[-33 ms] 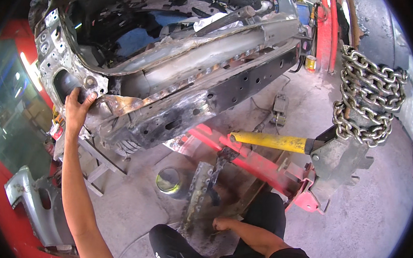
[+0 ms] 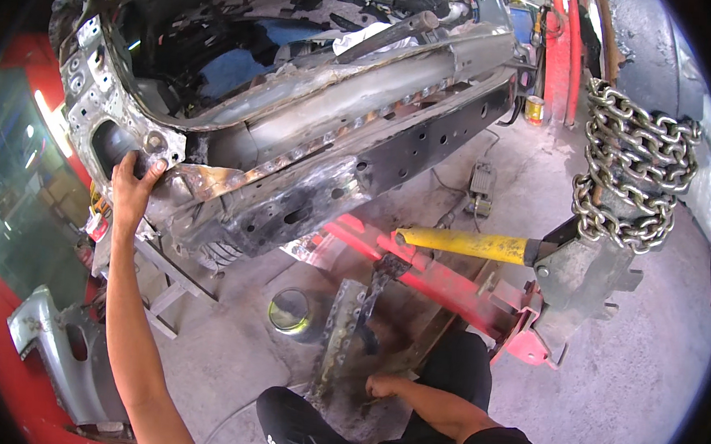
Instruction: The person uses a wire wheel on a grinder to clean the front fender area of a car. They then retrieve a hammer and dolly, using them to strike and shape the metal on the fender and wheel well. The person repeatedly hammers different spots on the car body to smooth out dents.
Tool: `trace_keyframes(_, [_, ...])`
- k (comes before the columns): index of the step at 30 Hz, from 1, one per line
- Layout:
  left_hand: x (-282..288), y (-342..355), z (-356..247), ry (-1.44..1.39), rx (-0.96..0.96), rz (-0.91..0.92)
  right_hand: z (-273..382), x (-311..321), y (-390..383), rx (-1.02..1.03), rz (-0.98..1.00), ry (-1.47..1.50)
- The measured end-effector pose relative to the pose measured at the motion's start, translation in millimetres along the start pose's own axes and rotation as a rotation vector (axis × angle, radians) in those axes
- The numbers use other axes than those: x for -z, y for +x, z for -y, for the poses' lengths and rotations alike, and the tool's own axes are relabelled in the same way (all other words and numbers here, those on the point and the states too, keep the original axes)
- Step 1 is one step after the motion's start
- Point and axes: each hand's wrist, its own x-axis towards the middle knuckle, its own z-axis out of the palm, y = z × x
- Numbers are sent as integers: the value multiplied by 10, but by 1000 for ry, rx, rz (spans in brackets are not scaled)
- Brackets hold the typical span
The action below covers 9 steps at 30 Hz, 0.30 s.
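Note:
At the stripped end of a car body, my left hand (image 2: pixel 134 182) grips the bare metal corner panel (image 2: pixel 86 104). Its fingers hook over the rim of an oval opening, while the thumb lies on the panel's face. Beside it, a long grey crossmember (image 2: pixel 312 126) with a rusty lower edge runs to the right. Below that is a dark bumper beam (image 2: pixel 425 149) with holes. My right hand (image 2: pixel 384 386) is closed in front of my right thigh; the inside of the fist is hidden. Closest to it stands a perforated metal strip (image 2: pixel 339 327).
A red pulling arm (image 2: pixel 457 289) with a yellow cylinder (image 2: pixel 464 242) crosses from the beam to a steel post wrapped in chain (image 2: pixel 636 166). A round can (image 2: pixel 289 311) stands on the floor. At left are a silver fender (image 2: pixel 78 360) and a metal stand (image 2: pixel 168 284).

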Motion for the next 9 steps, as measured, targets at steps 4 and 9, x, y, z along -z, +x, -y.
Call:
trace_keyframes(4, [-5, -2, -20, -13, -5, -5, 48, 44, -44, 37, 25, -33])
trace_keyframes(9, [17, 27, -105, 3, 45, -13, 169, 338, -149, -32, 86, 64])
